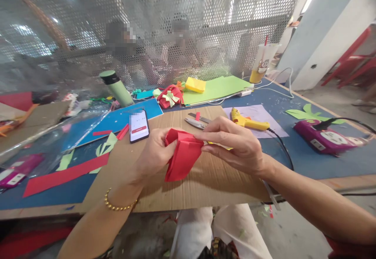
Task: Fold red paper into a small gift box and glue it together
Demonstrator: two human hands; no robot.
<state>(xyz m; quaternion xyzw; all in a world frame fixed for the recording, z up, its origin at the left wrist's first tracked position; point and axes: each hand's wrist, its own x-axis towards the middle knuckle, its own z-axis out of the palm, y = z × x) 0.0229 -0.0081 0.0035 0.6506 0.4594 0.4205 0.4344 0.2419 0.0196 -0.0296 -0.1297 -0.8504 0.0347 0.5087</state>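
Note:
A folded piece of red paper (185, 155), several layers thick, is held above a sheet of brown cardboard (229, 190). My left hand (154, 151) grips its left side, the thumb pressed on the front. At the paper's upper right edge, my right hand (235, 141) pinches with fingertips and thumb together. Just behind the hands lie scissors (194, 124), partly covered by my right hand. Something yellow shows beneath my right fingers, too hidden to name. A phone (139, 126) with a lit screen rests beside my left hand.
A yellow glue gun (249, 122) lies on lilac paper (276, 127), its cord running down the right. Purple power strips (326, 137) flank the blue table. Behind stand a green bottle (116, 88) and a drink cup (262, 64). A red strip (66, 174) lies left.

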